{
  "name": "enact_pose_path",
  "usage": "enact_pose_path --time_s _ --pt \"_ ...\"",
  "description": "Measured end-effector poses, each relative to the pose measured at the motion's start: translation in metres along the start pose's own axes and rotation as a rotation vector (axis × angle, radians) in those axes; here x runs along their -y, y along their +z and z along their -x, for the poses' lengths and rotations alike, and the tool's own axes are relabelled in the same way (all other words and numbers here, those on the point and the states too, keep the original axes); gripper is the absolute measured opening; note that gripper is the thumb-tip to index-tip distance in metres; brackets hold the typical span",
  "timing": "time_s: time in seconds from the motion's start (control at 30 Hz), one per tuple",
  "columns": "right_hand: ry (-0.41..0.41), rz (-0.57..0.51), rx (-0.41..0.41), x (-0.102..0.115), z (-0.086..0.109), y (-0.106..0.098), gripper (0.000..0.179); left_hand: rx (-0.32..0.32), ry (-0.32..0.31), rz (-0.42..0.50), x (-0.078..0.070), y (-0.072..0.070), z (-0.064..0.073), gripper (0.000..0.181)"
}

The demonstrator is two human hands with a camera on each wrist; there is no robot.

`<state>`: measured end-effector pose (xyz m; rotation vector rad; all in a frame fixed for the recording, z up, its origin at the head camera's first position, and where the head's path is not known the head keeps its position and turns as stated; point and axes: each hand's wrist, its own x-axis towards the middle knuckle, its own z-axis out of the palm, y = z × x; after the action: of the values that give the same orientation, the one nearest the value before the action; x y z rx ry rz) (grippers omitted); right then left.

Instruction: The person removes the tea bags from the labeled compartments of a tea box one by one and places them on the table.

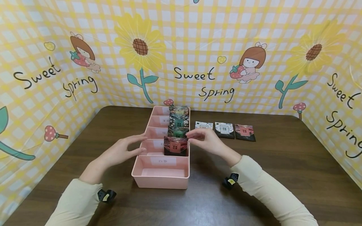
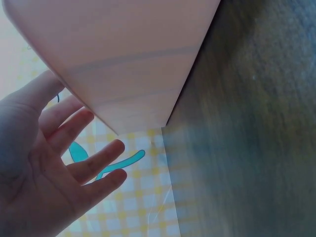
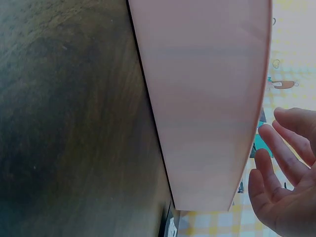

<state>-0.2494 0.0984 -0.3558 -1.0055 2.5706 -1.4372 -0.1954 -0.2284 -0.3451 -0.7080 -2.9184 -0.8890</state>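
A pink divided box (image 1: 160, 182) sits mid-frame on the desk (image 1: 240, 185), its long axis running from lower centre toward the upper centre. In its second-nearest compartment, at right, a red-and-black tea packet (image 1: 175, 146) stands, printed face toward the person. Left hand (image 1: 120, 151) and right hand (image 1: 208, 142) flank the rims, fingers loose and released.

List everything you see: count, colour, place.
box: one, pink, five compartments, on table
boxed packets: four visible, one reddish, others greenish, farther four compartments
loose packets: three, two whitish, one reddish, right of box
labels: five, whitish, in compartments
table: one, brown, under box
backdrop: one, yellow-and-white, around table
wrist cameras: two, black, at sleeves
sleeves: two, cream, foreground
left hand: one, bare, box's left side
right hand: one, bare, box's right side
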Motion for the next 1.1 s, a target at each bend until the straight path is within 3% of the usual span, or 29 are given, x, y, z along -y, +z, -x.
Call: enact_pose_path --time_s 0.7,1.1 --pt "0.062 0.08 -0.082 -0.001 -0.005 0.014 0.016 0.009 -0.011 0.004 0.001 0.001 -0.002 0.049" --pt "0.037 0.07 -0.155 0.006 -0.003 0.012 0.014 -0.001 -0.002 0.0 0.0 0.001 -0.001 0.049"
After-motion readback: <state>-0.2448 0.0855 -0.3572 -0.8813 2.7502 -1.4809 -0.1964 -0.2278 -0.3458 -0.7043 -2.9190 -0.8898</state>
